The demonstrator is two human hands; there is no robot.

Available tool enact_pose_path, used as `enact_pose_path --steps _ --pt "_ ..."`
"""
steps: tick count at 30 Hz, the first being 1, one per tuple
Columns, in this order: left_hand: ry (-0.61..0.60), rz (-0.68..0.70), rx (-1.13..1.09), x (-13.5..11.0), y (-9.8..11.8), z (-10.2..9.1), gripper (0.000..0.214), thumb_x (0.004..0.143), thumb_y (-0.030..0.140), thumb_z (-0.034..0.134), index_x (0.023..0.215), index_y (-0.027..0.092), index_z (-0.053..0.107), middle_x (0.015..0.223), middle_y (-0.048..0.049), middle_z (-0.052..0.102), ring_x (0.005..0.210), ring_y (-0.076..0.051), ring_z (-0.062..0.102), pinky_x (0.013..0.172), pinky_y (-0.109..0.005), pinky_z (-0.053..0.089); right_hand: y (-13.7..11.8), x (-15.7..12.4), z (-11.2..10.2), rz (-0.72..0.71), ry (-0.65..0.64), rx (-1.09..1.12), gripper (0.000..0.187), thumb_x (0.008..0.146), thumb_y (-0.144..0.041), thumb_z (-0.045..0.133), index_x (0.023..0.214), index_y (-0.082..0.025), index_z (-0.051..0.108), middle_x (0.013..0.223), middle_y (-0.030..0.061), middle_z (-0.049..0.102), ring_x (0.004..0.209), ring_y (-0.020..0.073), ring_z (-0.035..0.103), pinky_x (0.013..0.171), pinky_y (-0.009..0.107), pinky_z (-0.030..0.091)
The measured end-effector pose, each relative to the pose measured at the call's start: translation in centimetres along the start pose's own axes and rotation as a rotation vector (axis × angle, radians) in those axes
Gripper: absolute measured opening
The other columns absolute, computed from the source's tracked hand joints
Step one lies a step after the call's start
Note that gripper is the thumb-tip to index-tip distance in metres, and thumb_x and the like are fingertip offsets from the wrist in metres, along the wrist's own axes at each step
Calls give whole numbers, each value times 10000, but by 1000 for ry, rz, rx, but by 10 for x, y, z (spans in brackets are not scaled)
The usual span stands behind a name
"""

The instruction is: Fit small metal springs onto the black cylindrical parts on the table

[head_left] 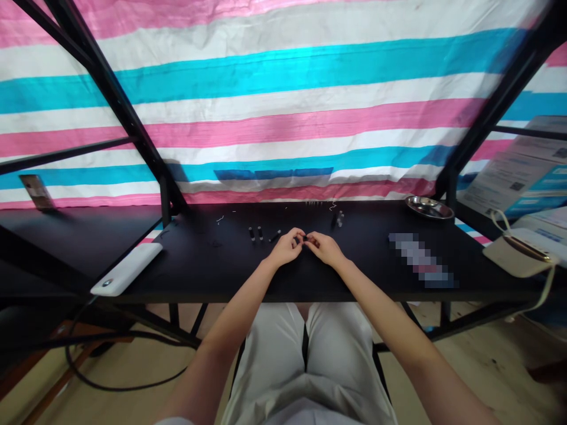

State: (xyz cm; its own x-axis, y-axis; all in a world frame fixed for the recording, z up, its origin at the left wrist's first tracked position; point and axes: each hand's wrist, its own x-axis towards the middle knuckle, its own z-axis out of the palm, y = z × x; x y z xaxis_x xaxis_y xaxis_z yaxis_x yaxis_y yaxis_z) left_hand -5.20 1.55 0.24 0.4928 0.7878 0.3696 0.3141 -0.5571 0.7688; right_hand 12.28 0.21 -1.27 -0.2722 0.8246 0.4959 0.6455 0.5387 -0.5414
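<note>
My left hand (287,248) and my right hand (325,247) meet over the middle of the black table. Their fingertips pinch a small dark piece (305,238) between them; it is too small to name. Left of my left hand, a small black tube with a light tip (275,236) lies tilted on the table. Beside it stand two similar tubes (256,234), upright and close together. Past my right hand are a few small clear and dark pieces (339,219), grouped together.
A white power strip (128,268) with a cable lies at the table's left edge. At the right are a shiny metal dish (429,208), a blurred-out flat item (420,260) and a cream bag (516,257). Thin white scraps (220,219) lie toward the back. Black frame posts flank the table (199,271).
</note>
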Motion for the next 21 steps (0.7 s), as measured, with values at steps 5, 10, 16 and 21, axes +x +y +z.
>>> enact_pose_path --steps 5,10,16,21 --pt "70 4 43 0 4 -3 257 727 156 476 982 186 468 779 34 552 426 -10 394 498 -164 344 11 4 -8 223 198 -98 144 795 -340 507 818 -216 576 677 11 603 595 148 531 567 253 370" --pt "52 -13 70 -1 5 -5 233 726 175 486 958 187 483 755 35 552 442 -24 425 516 -174 365 36 8 -25 515 263 -203 121 763 -326 545 759 -210 579 704 41 626 628 171 555 571 265 361" --pt "26 -11 140 -2 2 -6 204 745 200 483 948 185 507 753 30 568 475 -39 450 544 -184 385 54 16 -41 640 182 -314 151 773 -332 532 825 -207 600 788 49 654 740 181 595 629 258 391" --pt "21 -11 170 -2 0 -6 203 749 210 491 949 185 517 757 25 582 485 -47 460 554 -191 395 58 19 -42 653 146 -326 165 775 -342 531 846 -212 604 823 49 663 785 193 605 647 264 404"
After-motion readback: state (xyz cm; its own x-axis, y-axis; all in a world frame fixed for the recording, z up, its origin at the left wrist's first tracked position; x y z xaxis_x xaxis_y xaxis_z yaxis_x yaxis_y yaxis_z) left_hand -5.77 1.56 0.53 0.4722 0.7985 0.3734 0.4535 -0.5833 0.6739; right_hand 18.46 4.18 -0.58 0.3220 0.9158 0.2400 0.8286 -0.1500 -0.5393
